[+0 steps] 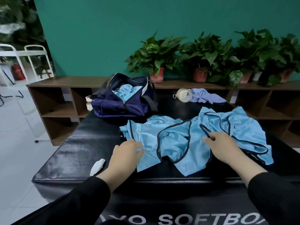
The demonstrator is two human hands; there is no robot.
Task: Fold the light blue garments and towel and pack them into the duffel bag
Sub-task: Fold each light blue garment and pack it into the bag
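On a black padded bench [78,143], a crumpled white tissue [97,166] lies at the near left, an open navy duffel bag [123,101] with blue cloth inside sits at the back left, and a clear bottle [183,94] touches a lilac towel [206,96] farther right. The left hand [125,153] pinches the near edge of the rumpled light blue garments [186,142] spread mid-bench. The right hand [224,148] rests on top of them, fingers curled around the dark trim.

We see thin, faintly sheeny mesh cloth in the light blue garments [172,143], glossy black leather-like padding on the tabletop [78,150], matt navy fabric, perhaps nylon, on the duffel bag [112,106].
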